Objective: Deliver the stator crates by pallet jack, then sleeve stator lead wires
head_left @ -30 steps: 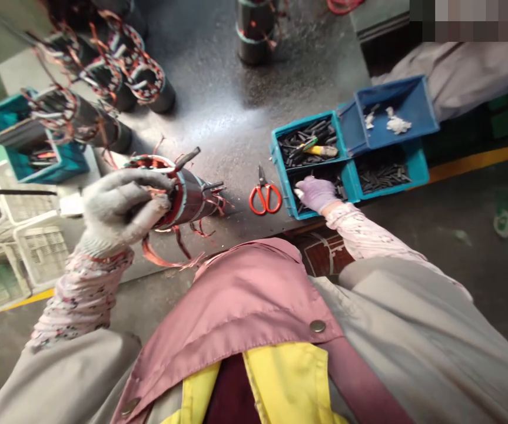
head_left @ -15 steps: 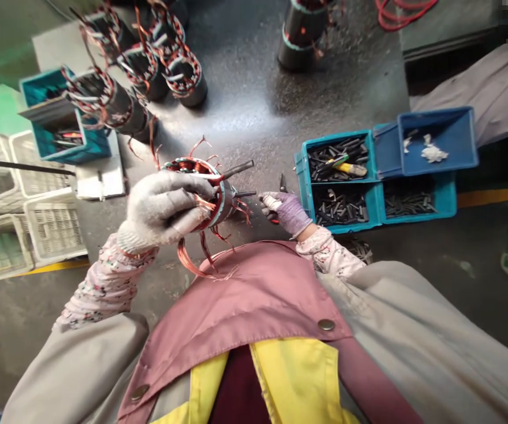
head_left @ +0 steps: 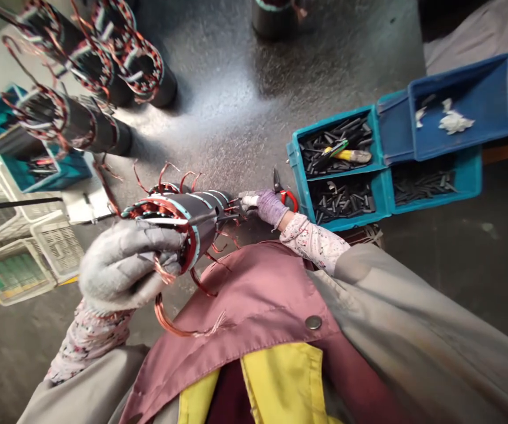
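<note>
A motor stator (head_left: pixel 205 215), a dark cylinder with red and copper windings, lies on its side in front of me. My left hand (head_left: pixel 125 265), in a whitish glove, is closed at its near end, with a copper wire bundle (head_left: pixel 164 271) between thumb and fingers. More copper strands hang over my apron. At the far end, my right hand (head_left: pixel 265 206), in a purple glove with wrapped fingertips, is closed near the thin leads; what its fingertips pinch is too small to make out. Red-handled cutters (head_left: pixel 286 195) lie on the table just behind it.
Several other stators (head_left: pixel 148 76) stand at the back left, and another (head_left: pixel 274 17) at the back. Teal bins (head_left: pixel 346 224) of black sleeve pieces and a blue tray (head_left: pixel 461 106) are on the right. White baskets (head_left: pixel 59 247) stand left. A person's sleeve (head_left: pixel 470 41) shows at upper right.
The stator has turned so more of its side shows, and my left hand has moved left and down with it. My right hand has come off the red-handled cutters and moved to the leads.
</note>
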Tool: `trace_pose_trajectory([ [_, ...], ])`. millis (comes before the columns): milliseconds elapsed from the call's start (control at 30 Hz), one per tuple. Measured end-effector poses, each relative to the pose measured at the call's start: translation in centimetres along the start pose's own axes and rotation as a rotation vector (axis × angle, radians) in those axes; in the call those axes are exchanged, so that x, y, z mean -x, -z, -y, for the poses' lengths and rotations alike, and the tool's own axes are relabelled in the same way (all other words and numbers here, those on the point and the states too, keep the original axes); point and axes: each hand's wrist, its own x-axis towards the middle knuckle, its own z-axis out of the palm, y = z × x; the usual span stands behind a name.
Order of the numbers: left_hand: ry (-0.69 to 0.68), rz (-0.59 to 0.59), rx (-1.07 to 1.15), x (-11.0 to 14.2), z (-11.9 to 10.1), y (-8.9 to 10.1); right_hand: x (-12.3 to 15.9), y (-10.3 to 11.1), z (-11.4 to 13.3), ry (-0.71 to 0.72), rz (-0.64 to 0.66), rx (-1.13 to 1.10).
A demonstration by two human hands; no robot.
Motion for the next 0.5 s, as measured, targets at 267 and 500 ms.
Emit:
trace_pose_trajectory([
  [267,0.088,0.077,0.018,-0.2,-0.5,0.5,-0.3,2.3,1.3,-0.172,0.05,-0.12],
  [500,0.3,0.093,0.047,-0.1,-0.9,0.2,-1.0,1.3,0.5,-0.143,0.103,0.027],
])
